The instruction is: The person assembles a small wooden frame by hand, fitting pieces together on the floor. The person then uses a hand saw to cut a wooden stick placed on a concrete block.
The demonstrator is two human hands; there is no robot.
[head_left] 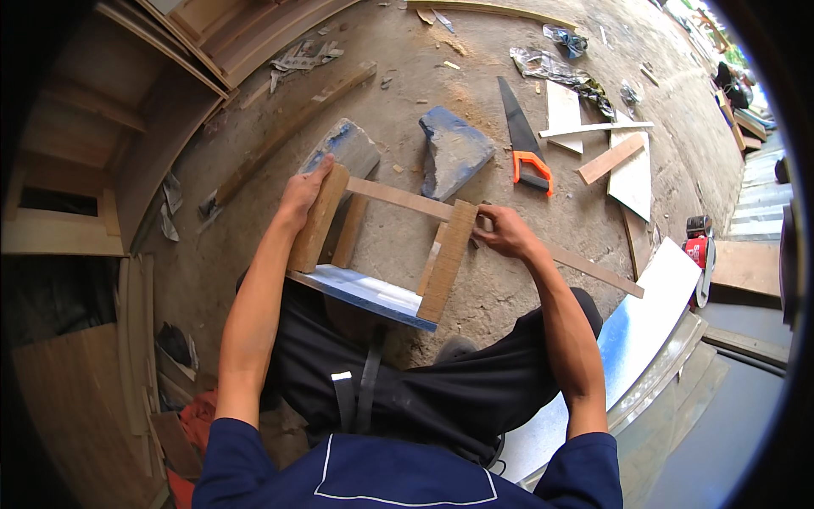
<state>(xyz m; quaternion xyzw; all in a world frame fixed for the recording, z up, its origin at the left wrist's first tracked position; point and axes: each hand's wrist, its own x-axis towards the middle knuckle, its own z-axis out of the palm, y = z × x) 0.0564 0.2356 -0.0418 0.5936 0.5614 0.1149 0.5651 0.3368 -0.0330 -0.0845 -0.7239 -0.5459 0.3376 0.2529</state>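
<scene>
Gray and dusty across floor [390, 93]; curled left fingers [326, 165] round wooden frame [451, 259] at left edge, pinched thin strip [598, 273] in right fingers [490, 212]; had room toward saw [517, 123].

Head camera: left of the pair on your head | fisheye, upright | looks down past your shirt [407, 471] | your left hand [305, 191] and right hand [506, 232] near, around mid-view | floor [246, 220] spreads farther off toward the top
</scene>
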